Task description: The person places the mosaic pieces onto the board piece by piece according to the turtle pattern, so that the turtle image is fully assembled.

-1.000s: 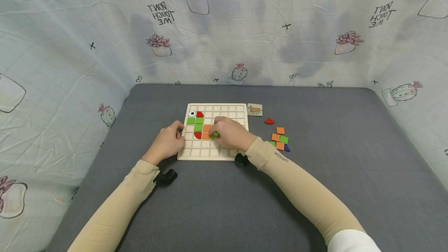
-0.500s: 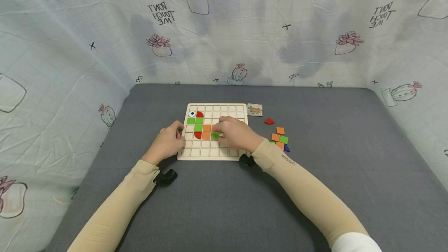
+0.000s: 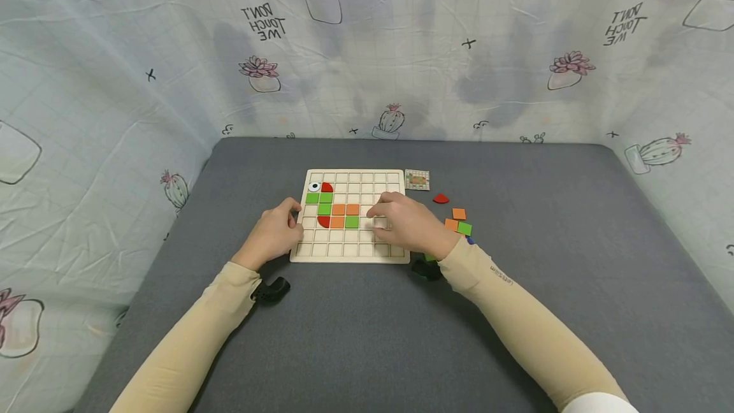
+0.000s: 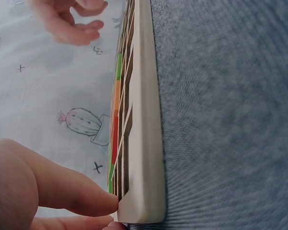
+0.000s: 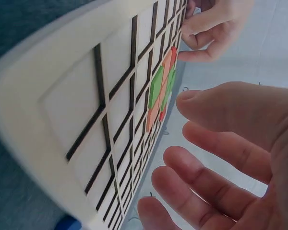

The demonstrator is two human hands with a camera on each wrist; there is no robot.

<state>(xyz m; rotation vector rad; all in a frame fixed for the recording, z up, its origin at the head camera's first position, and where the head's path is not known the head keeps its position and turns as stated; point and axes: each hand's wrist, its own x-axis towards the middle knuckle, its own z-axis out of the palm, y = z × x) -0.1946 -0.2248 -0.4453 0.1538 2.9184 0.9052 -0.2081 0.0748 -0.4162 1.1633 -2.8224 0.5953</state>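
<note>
A pale wooden grid board (image 3: pixel 367 250) lies on the grey table with colored tiles set in its cells. My left hand (image 3: pixel 271 234) grips the board's left edge; in the left wrist view the thumb (image 4: pixel 81 189) touches its rim near a corner. Above the board's right part, my right hand (image 3: pixel 408 222) hovers with fingers apart and nothing between them, as the right wrist view also shows. The nearest tiles to it are a green square (image 3: pixel 352 222) and an orange square (image 3: pixel 352 210). Further left are red pieces (image 3: pixel 323 222), green squares (image 3: pixel 325 197) and a round eye piece (image 3: pixel 314 187).
A small pattern card (image 3: pixel 417 180) lies by the board's upper right corner. Right of the board are a red piece (image 3: pixel 441 198), orange squares (image 3: pixel 459 214), a green square (image 3: pixel 464 229) and a blue piece, partly hidden by my right arm. A patterned cloth (image 3: pixel 436 81) hangs behind the table.
My right hand has let go of the green square, which now sits flat in its cell, and has moved right with its fingers spreading. The left hand has stayed at the board's edge.
</note>
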